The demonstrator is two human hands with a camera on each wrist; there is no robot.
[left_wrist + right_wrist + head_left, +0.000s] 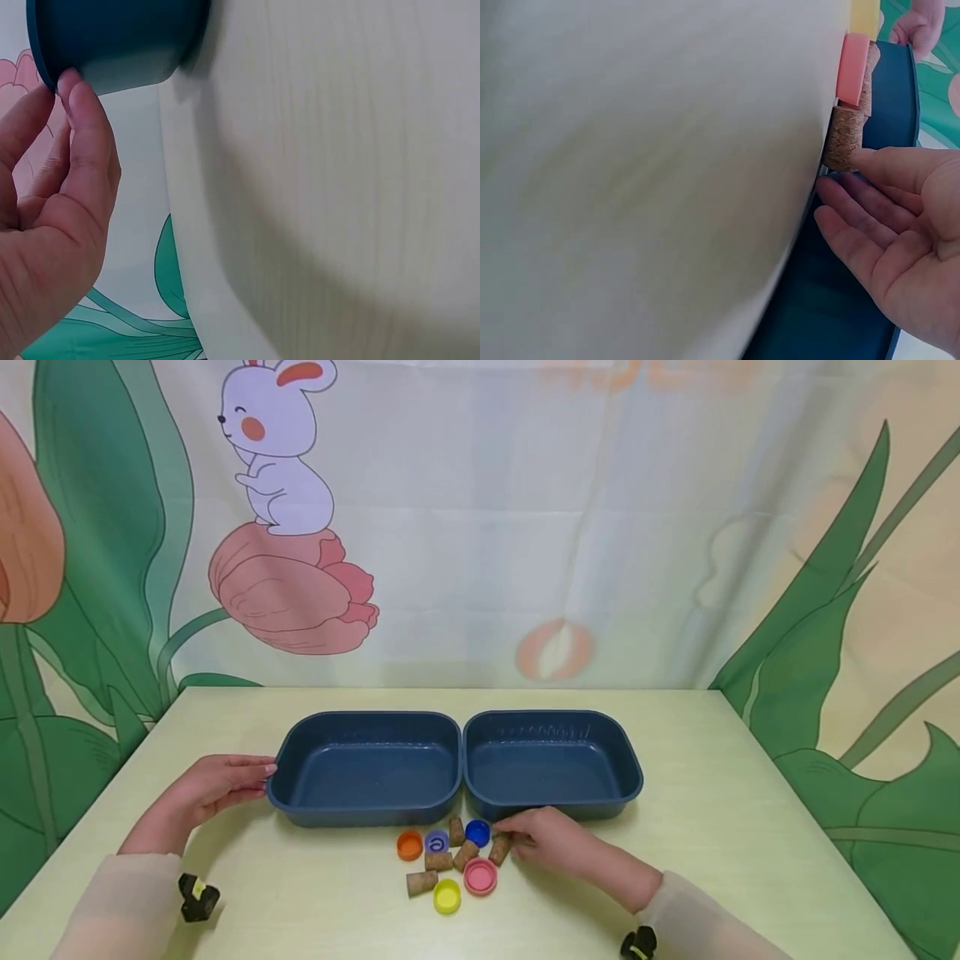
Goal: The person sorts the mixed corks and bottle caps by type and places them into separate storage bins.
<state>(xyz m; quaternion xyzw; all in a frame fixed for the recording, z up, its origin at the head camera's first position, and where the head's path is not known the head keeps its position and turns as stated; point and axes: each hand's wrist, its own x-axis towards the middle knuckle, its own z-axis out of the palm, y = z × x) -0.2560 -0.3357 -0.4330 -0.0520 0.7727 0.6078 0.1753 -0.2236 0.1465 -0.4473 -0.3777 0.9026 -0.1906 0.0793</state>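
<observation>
My left hand pinches the left end of a dark blue tray, its thumb and fingers at the rim; the left wrist view shows this hand below the tray's corner. In front of a second blue tray, my right hand reaches to the right side of a small pile. Its thumb touches a cork, while the other fingers stay loosely bent beside it. Around that cork lie more corks, a pink cap and a blue cap.
An orange cap, a purple cap and a yellow cap lie in the same pile before the trays. Both trays stand side by side on the pale table. A printed curtain hangs behind the table.
</observation>
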